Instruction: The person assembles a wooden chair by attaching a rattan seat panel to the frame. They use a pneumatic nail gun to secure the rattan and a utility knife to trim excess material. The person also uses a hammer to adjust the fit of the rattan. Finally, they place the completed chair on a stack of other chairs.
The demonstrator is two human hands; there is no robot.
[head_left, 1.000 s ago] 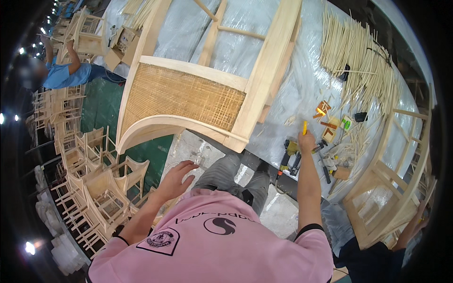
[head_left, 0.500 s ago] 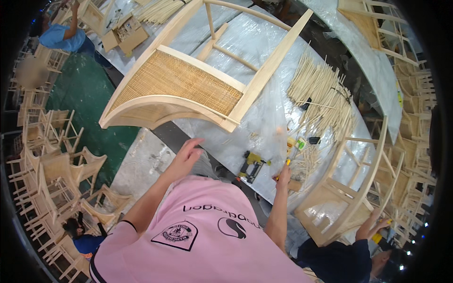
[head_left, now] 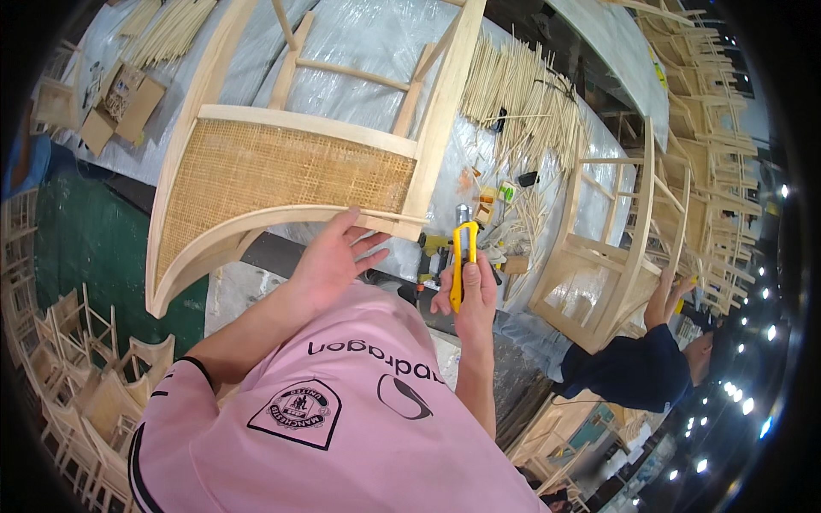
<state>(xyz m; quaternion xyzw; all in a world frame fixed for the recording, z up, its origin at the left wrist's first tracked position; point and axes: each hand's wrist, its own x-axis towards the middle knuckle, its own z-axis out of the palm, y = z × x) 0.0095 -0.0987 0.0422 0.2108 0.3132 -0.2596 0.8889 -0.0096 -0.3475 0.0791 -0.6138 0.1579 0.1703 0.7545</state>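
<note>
In my right hand (head_left: 475, 301) is a yellow utility knife (head_left: 464, 256), held upright with its metal tip pointing away from me. My left hand (head_left: 325, 263) has its fingers spread, with one fingertip at the curved front edge of a pale wooden chair frame (head_left: 195, 128). The chair lies on the table with a woven cane panel (head_left: 282, 171) facing up. A thin light strip (head_left: 393, 217) runs along the panel's edge near that fingertip. Partly hidden behind the knife sits a nail gun (head_left: 430, 256).
Bundled thin wooden sticks (head_left: 522, 94) lie on the plastic-covered table (head_left: 342, 107), with small packets (head_left: 486, 205) nearby. An open cardboard box (head_left: 124, 103) stands far left. At right, a person in a dark shirt (head_left: 629, 363) works beside another chair frame (head_left: 590, 282). Many chairs (head_left: 94, 350) crowd the left.
My left hand has moved up to the chair's curved edge. My right hand has brought the utility knife up and left, close to the chair. The view has shifted.
</note>
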